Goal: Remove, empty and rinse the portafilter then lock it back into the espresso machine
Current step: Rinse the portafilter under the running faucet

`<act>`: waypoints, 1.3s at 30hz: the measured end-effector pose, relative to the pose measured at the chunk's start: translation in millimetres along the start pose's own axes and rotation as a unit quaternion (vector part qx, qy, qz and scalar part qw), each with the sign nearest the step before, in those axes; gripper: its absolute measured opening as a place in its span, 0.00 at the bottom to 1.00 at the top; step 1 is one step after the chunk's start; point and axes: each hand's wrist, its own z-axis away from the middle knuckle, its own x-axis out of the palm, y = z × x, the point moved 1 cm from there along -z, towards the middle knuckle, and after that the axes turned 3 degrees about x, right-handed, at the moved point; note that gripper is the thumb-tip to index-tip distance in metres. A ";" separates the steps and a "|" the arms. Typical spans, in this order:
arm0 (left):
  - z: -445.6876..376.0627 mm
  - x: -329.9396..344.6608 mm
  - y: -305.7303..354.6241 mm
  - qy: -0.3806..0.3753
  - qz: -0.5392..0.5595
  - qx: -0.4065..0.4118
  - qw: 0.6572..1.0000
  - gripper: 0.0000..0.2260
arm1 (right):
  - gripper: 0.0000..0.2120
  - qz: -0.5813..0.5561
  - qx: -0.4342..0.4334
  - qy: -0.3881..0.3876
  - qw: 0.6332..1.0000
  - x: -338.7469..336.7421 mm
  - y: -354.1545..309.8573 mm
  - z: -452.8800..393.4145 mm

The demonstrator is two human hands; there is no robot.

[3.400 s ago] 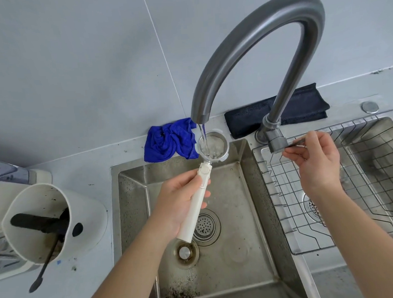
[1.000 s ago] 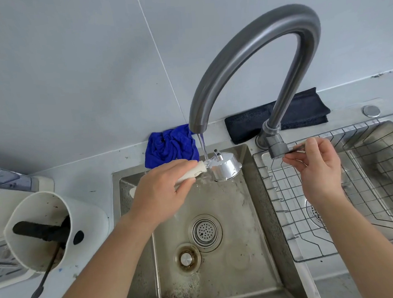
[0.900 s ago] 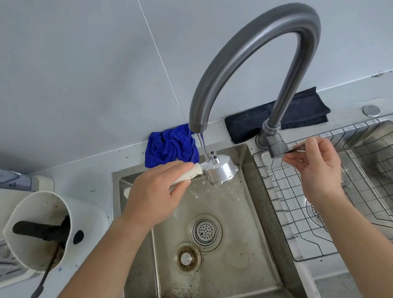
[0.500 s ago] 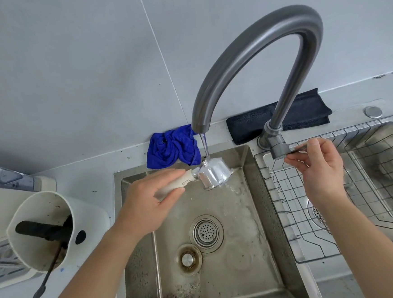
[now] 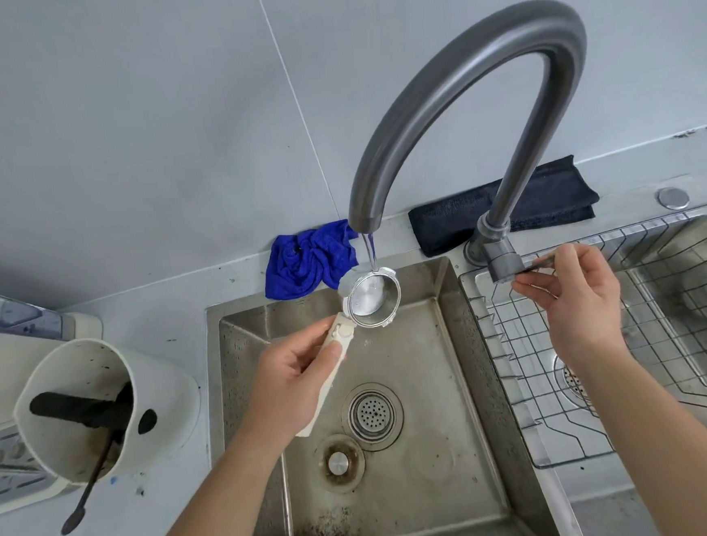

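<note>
The setting was a kitchen sink station, possibly a coffee preparation area. A stainless double-basin sink [image 5: 463, 284] was set into a grey tabletop [image 5: 144, 318] against a plain grey panelled wall [image 5: 120, 117]. A tall arched faucet [image 5: 456, 90] stood behind the sink, water running. A wire rack [image 5: 693, 410] sat in the sink's right basin. Blue cloth [image 5: 304, 259] and black cloth [image 5: 458, 221] lay behind the sink. A white knock bin [image 5: 92, 406] stood left of it.

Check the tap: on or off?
On. A thin stream runs from the tap into the upturned portafilter held by the left hand; right hand holds the lever.
</note>
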 end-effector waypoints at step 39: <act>-6.8 5.6 20.9 -0.111 -0.040 -0.094 0.989 0.21 | 0.10 0.007 -0.017 -0.004 1.000 -0.3 -3.2 1.6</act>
